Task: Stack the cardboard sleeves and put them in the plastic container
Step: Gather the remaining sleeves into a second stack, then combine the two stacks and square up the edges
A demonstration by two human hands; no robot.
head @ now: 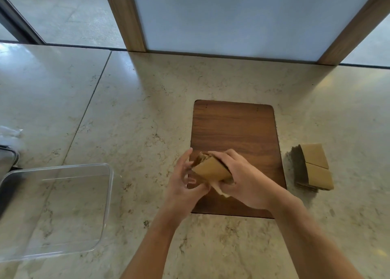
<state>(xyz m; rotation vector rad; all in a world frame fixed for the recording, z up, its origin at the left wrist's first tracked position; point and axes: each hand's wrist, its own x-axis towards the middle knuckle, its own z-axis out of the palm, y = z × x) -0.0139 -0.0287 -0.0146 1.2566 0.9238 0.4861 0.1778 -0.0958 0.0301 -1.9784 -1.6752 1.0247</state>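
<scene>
Cardboard sleeves (211,170), long axis slanting down-right, clasped in right hand (242,177)'s grip; left hand (183,179) seemingly spread alongside.

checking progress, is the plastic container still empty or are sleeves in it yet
Empty: through the clear plastic container only the counter shows.

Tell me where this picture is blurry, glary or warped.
Head view: motion blur smears the left hand and the bundle of cardboard sleeves gripped by the right hand; window glare washes the counter at far left; wide-angle distortion bows the wooden board.
</scene>
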